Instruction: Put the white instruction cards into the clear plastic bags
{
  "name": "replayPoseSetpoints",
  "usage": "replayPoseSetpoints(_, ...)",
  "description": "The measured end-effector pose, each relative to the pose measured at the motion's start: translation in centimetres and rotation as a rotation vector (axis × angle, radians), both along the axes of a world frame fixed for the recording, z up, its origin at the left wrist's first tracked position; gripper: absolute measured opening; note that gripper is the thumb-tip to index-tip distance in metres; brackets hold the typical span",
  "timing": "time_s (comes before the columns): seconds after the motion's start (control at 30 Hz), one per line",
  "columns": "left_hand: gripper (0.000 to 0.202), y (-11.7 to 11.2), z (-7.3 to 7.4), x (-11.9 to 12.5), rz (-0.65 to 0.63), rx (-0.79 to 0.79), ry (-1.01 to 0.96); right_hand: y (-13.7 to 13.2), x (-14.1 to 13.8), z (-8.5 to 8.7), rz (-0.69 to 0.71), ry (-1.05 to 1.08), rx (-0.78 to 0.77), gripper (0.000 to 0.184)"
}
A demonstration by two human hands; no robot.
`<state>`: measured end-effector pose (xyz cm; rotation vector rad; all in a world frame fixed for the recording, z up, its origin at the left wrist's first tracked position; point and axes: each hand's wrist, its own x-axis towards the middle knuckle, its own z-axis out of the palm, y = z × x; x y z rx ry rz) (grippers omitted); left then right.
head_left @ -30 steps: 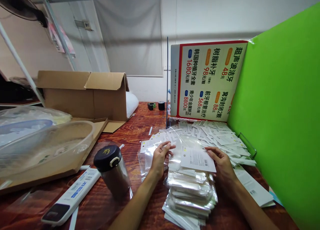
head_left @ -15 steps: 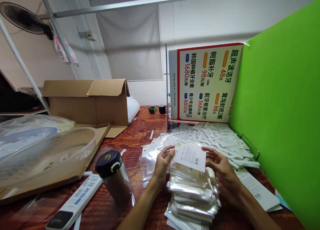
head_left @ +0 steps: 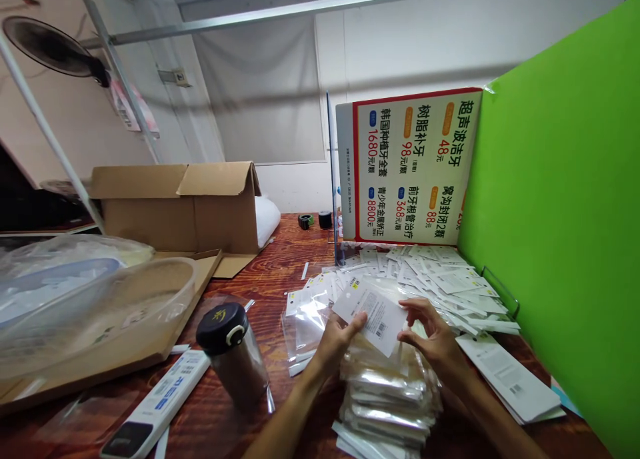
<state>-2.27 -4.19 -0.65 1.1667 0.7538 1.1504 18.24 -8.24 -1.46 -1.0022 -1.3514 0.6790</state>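
Observation:
Both my hands hold one white printed card (head_left: pixel 373 314) tilted up above a stack of clear plastic packets (head_left: pixel 387 396) at the near edge of the wooden table (head_left: pixel 280 259). My left hand (head_left: pixel 339 339) pinches the card's lower left edge with closed fingers. My right hand (head_left: pixel 431 336) pinches its right edge between thumb and fingers. A spread of loose white cards (head_left: pixel 440 279) lies behind the hands. Empty clear bags (head_left: pixel 306 319) lie to the left of the stack.
A steel flask with a black lid (head_left: pixel 233 352) stands left of my left arm, a white remote-like device (head_left: pixel 155 406) beside it. An open cardboard box (head_left: pixel 180 206) and clear plastic tubs (head_left: pixel 75 299) fill the left. A green panel (head_left: pixel 555 212) and printed sign (head_left: pixel 407 166) wall the right.
The card has been lifted off the stack and tilted up. Both hands have closed on its edges and come nearer each other. The camera view has tipped slightly upward.

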Motion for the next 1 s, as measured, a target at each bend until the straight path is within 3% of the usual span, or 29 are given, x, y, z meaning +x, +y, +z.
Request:
replayPoseSetpoints(0.1, 0.051, -0.1, -0.3, 0.0, -0.002, -0.011, 0.032, -0.1, 0.2, 0.1, 0.046, -0.014, 0.022, 0.059)
replayPoseSetpoints(0.17, 0.048, -0.1, -0.2, 0.0, -0.022, 0.003, 0.056, -0.3, 0.2, 0.2, 0.088, -0.023, -0.044, 0.064)
replayPoseSetpoints(0.27, 0.046, -0.2, 0.3, 0.1, -0.027, 0.027, 0.057, -0.7, -0.1, 0.2, 0.094, -0.034, -0.165, 0.052)
replayPoseSetpoints(0.4, 0.034, 0.1, 0.5, 0.0, -0.05, 0.105, 0.102, -0.2, -0.5, -0.3, -0.036, 0.082, -0.169, 0.038)
replayPoseSetpoints(0.57, 0.03, 1.0, -0.2, -0.3, 0.118, 0.376, 0.248, 2.5, 2.8, 0.0, -0.271, 0.31, -0.105, 0.052)
replayPoseSetpoints(0.67, 0.025, 1.4, -0.2, -0.5, 0.245, 0.485, 0.349, 1.8, 6.9, 1.2, -0.487, 0.019, -0.183, 0.062)
replayPoseSetpoints(0.77, 0.029, 1.7, -0.2, -0.7, 0.365, 0.494, 0.459, -2.0, 11.0, 1.5, -0.598, -0.203, -0.252, 0.046)
replayPoseSetpoints(0.83, 0.037, 2.1, -0.4, -0.8, 0.413, 0.458, 0.512, -5.2, 13.0, 0.5, -0.671, -0.319, -0.31, 0.038)
replayPoseSetpoints(0.9, 0.043, 2.5, -0.9, -0.7, 0.411, 0.389, 0.516, -8.0, 14.2, -1.0, -0.805, -0.596, -0.494, 0.044)
replayPoseSetpoints(1.0, 0.045, 3.0, -1.6, -0.7, 0.351, 0.287, 0.439, -10.2, 14.7, -3.1, -0.779, -0.895, -0.728, 0.044)
